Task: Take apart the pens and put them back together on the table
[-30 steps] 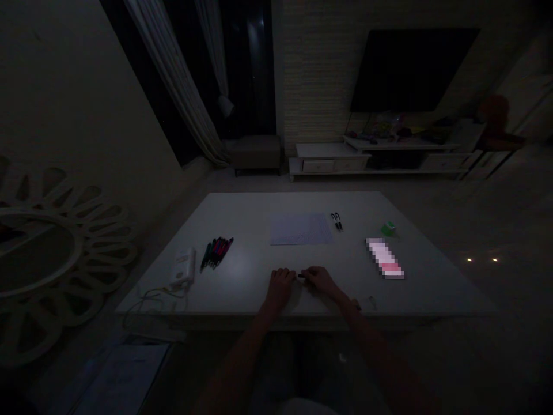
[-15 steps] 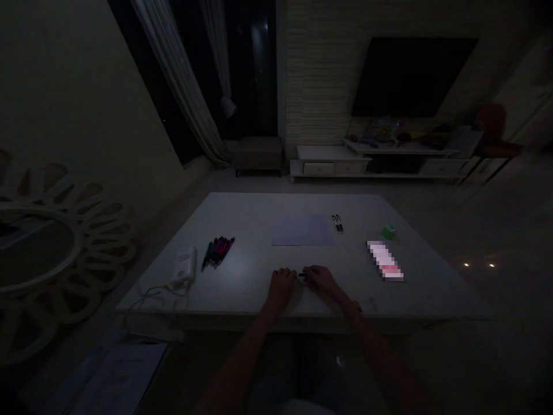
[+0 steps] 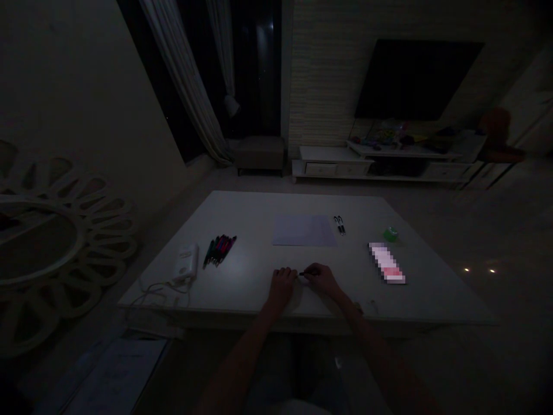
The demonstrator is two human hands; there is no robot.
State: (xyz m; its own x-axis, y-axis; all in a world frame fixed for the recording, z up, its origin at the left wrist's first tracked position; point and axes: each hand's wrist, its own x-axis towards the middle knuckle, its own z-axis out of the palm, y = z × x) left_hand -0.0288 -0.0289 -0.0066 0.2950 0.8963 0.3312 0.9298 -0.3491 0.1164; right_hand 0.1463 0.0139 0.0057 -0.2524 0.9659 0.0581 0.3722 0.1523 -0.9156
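Little shifts — the right hand (image 3: 323, 279) grips a small dark pen (image 3: 306, 274); the left hand (image 3: 283, 287) curls just beside it, its grip unclear.

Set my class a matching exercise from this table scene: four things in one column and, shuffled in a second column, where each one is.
Things:
1. White box
2. Bunch of pens
3. Sheet of paper
4. Small dark item

Places:
A. Middle of the table, towards the far side
B. Pinched in the right hand
C. Between the white box and the sheet
D. Nearest the table's left edge

Pairs: 1-D, 2-C, 3-A, 4-B
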